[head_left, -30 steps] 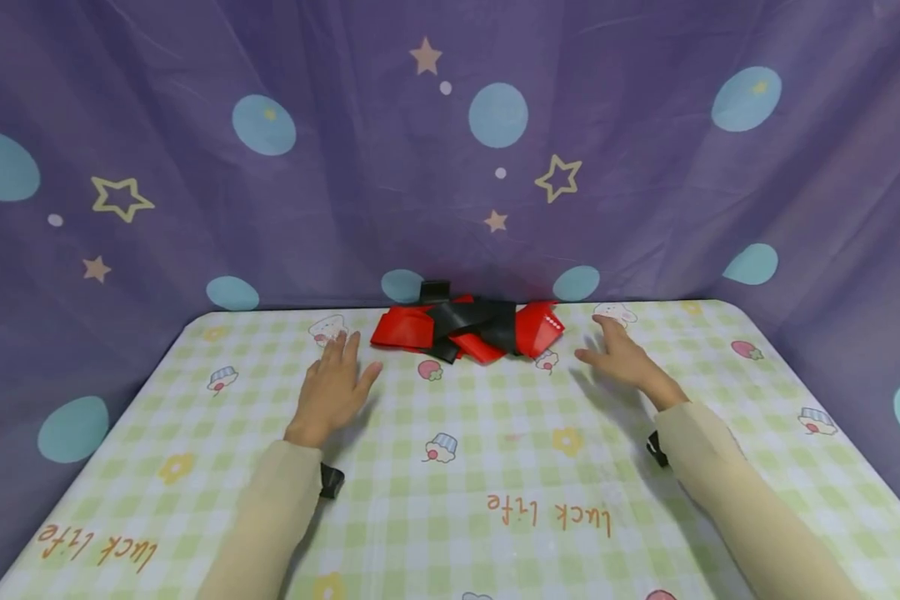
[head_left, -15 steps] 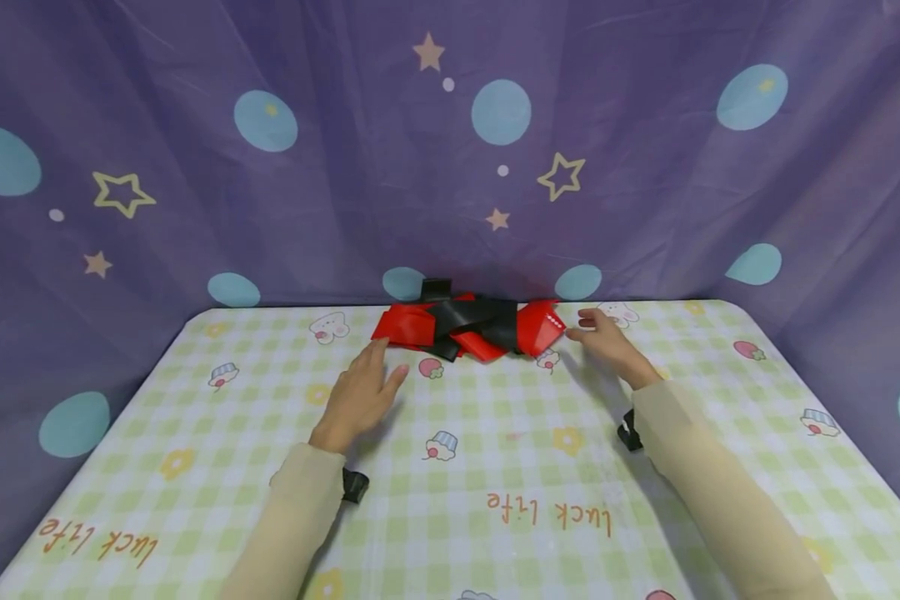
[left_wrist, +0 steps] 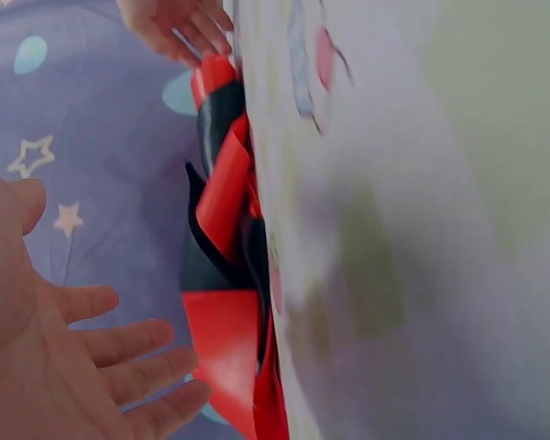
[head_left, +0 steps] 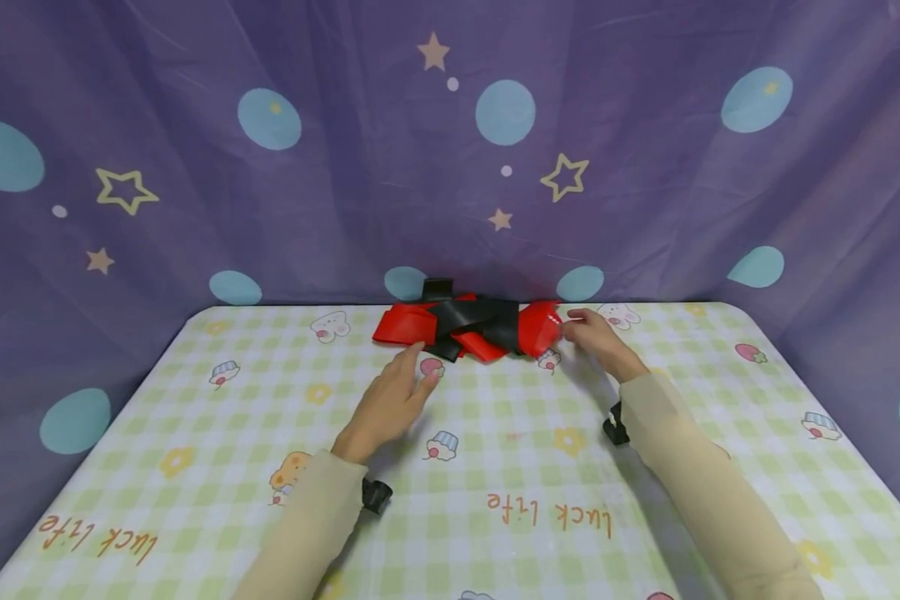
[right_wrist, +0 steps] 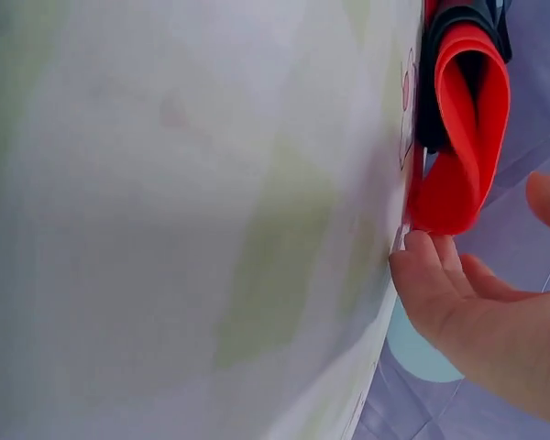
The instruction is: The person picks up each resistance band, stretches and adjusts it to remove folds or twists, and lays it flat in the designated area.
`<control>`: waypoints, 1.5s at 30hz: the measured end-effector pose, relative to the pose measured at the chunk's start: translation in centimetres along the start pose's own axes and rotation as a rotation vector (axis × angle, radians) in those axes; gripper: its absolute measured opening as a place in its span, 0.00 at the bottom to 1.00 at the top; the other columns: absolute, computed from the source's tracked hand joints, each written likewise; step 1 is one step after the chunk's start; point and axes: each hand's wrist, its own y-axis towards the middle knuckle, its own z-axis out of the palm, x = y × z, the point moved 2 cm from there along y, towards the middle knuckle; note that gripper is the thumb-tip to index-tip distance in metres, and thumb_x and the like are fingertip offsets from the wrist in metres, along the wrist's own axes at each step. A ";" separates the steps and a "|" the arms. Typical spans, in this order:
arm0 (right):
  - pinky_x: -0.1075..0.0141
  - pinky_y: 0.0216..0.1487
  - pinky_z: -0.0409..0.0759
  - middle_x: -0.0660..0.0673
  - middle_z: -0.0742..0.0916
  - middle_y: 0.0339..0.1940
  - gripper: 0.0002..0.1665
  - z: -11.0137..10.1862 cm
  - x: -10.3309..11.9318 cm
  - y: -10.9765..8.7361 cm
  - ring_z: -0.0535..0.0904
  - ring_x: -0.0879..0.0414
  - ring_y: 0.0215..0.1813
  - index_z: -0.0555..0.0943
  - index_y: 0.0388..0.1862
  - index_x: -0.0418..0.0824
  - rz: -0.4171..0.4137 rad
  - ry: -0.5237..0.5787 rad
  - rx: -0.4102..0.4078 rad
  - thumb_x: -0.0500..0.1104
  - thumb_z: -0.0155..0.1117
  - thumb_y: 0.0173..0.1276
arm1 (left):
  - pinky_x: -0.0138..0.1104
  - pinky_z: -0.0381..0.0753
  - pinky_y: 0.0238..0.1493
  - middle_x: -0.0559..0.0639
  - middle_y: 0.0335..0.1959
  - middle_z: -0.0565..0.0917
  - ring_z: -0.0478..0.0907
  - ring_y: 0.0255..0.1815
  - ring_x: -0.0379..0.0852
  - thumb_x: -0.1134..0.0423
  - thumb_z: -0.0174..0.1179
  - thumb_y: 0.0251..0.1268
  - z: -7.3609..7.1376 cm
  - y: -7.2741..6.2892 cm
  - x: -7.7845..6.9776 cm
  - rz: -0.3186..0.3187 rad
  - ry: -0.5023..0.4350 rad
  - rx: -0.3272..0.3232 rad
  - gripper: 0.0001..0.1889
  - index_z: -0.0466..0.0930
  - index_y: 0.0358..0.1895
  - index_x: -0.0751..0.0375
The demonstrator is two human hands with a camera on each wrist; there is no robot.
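Note:
A bundle of folded, flat red and black bands (head_left: 465, 315) lies at the far edge of the table, a small row of white marks on its right red end. At that end is my right hand (head_left: 602, 342); in the right wrist view its fingertips (right_wrist: 420, 247) meet the lower tip of a red loop (right_wrist: 463, 197), the thumb held apart. My left hand (head_left: 387, 402) hovers over the cloth just in front of the bundle's left part. Its spread fingers hold nothing; in the left wrist view they reach beside a red fold (left_wrist: 225, 339).
The table (head_left: 510, 442) wears a green-and-white checked cover printed with cupcakes, flowers and lettering. Right behind the bundle hangs a purple curtain (head_left: 345, 183) with stars and blue dots. A black band with a camera (head_left: 376, 496) shows at my left wrist.
My left hand has moved rightward, from left of the bundle to in front of it. My right hand has come left to the bundle's right end. The bundle stays about where it was.

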 end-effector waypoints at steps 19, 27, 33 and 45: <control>0.70 0.37 0.81 0.52 0.81 0.20 0.05 1.3 0.7 0.2 0.80 0.62 0.26 0.72 0.38 0.41 0.177 0.537 0.064 0.39 0.48 0.72 | 0.48 0.55 0.73 0.56 0.74 0.60 0.57 0.74 0.54 0.47 0.44 0.74 1.9 0.5 -3.2 0.059 -0.097 0.069 0.33 0.52 0.74 0.61; 0.70 0.37 0.80 0.55 0.80 0.22 0.08 2.2 0.5 0.1 0.77 0.61 0.29 0.73 0.45 0.37 0.156 0.384 0.059 0.37 0.48 0.71 | 0.46 0.54 0.74 0.57 0.74 0.59 0.56 0.75 0.52 0.48 0.43 0.74 3.2 1.1 -4.3 0.109 -0.145 0.098 0.33 0.52 0.73 0.64; 0.74 0.33 0.77 0.55 0.78 0.30 0.23 2.6 0.6 0.1 0.73 0.62 0.33 0.70 0.62 0.30 0.163 0.296 0.024 0.39 0.52 0.71 | 0.47 0.53 0.74 0.55 0.74 0.59 0.55 0.75 0.51 0.46 0.43 0.74 4.1 1.3 -5.0 0.094 -0.158 0.136 0.33 0.51 0.74 0.61; 0.73 0.34 0.78 0.53 0.76 0.31 0.18 3.5 0.5 0.2 0.73 0.60 0.33 0.70 0.49 0.34 0.100 0.213 0.020 0.42 0.61 0.66 | 0.48 0.57 0.72 0.62 0.71 0.63 0.60 0.72 0.55 0.48 0.40 0.76 5.9 2.0 -5.8 0.110 -0.294 0.191 0.31 0.53 0.72 0.66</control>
